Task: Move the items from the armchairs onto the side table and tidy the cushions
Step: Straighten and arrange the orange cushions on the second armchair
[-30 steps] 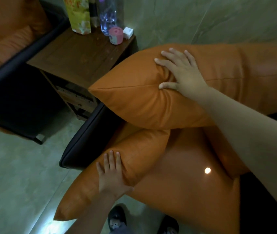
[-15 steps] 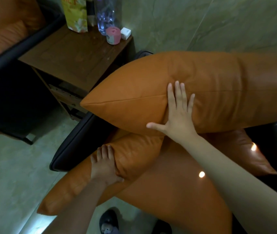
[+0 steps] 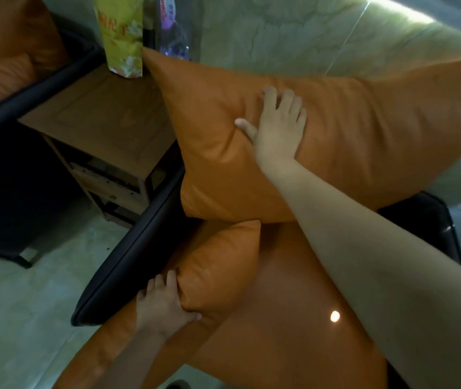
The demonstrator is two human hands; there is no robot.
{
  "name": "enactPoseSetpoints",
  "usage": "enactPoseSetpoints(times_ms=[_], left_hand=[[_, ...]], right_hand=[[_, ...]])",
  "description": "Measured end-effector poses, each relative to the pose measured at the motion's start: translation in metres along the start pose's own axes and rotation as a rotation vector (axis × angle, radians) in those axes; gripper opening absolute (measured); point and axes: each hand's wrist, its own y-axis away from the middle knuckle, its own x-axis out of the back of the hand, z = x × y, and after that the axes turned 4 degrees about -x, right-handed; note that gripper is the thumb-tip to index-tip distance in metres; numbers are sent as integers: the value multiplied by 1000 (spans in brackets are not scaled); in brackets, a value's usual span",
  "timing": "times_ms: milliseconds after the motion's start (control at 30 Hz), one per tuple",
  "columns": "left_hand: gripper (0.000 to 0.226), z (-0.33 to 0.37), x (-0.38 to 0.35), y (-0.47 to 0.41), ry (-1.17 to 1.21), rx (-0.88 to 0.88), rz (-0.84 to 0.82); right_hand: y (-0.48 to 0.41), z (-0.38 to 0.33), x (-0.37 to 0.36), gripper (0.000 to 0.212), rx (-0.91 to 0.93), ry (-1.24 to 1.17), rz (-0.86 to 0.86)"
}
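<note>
The step in hand looks to be the tidying of the cushions, since items already stand on the brown wooden side table at the far left; the right hand lies flat with fingers spread on the face of the large orange leather-look cushion, pressing it and grasping nothing; that cushion stands tilted at the back of the black padded armchair, its far-left corner reaching over the table towards the packet; the left hand has fingers and thumb curled round the near-left edge of the smaller orange cushion, which lies on the orange seat pad against the chair's left arm; the next move, as I judge, calls for settling the large cushion upright against the backrest and squaring the small one before it, without knocking the things on the table; there a yellow printed packet bears red characters too blurred to read, and the clear plastic bottle with a purple label beside it is equally illegible; no brand can be made out.
</note>
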Motion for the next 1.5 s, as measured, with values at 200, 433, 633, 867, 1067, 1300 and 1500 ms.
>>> enactPoseSetpoints(times_ms=[200,433,633,867,1067,1300,1500], left_hand=[[111,1,2,1,36,45,26],[118,-7,4,-19,82,89,-21],[140,-8,-1,-10,33,38,-39],[141,28,1,12,-17,-121,99],[133,92,-3,11,-25,-207,214],[117,222,-48,17,42,-411,137],[112,345,-99,17,333,-455,21]], right_hand=[[20,19,-35,63,158,-78,-611],[57,48,-67,83,320,-56,-675],[91,49,-58,73,297,-171,-505],[175,96,-55,74,297,-226,-530],[197,173,-52,76,119,-190,-560],[226,299,-45,82,-83,-183,-526],[253,420,-39,91,-352,-160,-377]])
